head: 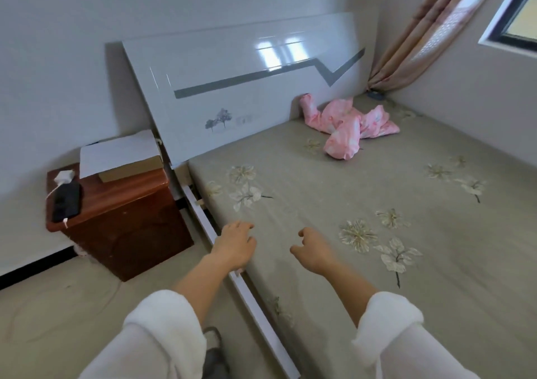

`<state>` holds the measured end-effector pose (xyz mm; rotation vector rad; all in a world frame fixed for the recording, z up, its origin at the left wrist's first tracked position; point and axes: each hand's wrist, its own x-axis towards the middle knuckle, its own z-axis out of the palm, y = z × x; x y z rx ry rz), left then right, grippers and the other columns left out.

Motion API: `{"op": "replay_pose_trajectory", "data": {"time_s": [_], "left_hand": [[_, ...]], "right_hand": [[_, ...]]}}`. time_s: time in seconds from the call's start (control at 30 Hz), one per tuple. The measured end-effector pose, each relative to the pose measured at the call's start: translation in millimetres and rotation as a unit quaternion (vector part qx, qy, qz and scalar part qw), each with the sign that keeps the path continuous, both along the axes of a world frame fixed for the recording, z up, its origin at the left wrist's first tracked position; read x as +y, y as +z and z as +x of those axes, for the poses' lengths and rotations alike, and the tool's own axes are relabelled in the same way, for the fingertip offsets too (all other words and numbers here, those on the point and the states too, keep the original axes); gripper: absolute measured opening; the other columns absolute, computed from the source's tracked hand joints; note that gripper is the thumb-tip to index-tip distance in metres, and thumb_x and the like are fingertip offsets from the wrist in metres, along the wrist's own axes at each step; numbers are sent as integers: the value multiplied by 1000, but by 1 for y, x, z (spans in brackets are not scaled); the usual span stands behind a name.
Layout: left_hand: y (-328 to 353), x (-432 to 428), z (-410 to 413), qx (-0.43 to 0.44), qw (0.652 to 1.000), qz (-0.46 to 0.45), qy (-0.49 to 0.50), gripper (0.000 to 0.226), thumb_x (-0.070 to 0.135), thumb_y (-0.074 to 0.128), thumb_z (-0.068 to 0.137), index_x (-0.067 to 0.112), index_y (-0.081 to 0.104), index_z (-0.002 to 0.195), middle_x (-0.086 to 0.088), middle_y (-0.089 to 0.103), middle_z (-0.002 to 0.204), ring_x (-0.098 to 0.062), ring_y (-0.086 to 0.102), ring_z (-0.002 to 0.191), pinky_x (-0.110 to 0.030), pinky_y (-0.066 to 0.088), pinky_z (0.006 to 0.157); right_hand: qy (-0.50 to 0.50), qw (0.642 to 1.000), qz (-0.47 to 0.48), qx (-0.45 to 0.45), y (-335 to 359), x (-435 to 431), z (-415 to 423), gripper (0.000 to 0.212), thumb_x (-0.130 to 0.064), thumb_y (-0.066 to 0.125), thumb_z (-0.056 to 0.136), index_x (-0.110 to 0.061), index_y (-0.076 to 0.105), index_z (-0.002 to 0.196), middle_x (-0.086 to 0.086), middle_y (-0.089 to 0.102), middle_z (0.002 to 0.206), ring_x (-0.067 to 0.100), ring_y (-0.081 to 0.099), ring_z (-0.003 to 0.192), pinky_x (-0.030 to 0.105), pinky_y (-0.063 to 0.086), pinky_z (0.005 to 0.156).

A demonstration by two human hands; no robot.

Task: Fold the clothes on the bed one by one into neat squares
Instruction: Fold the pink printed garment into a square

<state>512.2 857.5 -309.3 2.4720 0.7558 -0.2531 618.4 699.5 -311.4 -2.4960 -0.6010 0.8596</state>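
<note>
L hand (pixel 234 246) palm down over bed (pixel 319 192) edge, R hand (pixel 312 252) beside; both grips slack, empty; pink garment (pixel 348 123) well apart.

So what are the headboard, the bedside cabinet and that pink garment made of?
The headboard looks like lacquered or laminated board, glossy white, since it mirrors bright window light. The cabinet seems to be wood or wood-look laminate, reddish-brown with a slight sheen on top. The pink garment looks like soft printed fabric, matte, lying crumpled in loose folds.
</note>
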Motion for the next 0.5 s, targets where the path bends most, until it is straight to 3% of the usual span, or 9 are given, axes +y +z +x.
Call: {"op": "replay_pose_trajectory", "data": {"time_s": [0.3, 0.5], "left_hand": [[-35, 176, 151, 52, 990, 24, -129, 43, 29, 37, 99, 17, 39, 141, -3, 37, 146, -23, 34, 132, -39, 34, 107], [-68, 231, 269, 69, 979, 33, -188, 44, 29, 34, 99, 18, 37, 142, -4, 33, 149, -22, 33, 134, -39, 33, 108]], "right_hand": [[-120, 992, -18, 22, -27, 146, 117, 54, -28, 48, 98, -7, 29, 144, 12, 37, 146, 27, 46, 126, 34, 40, 100], [-188, 982, -27, 18, -54, 188, 214, 56, -31, 47, 99, -8, 28, 146, 11, 37, 147, 27, 45, 127, 35, 39, 102]]}}
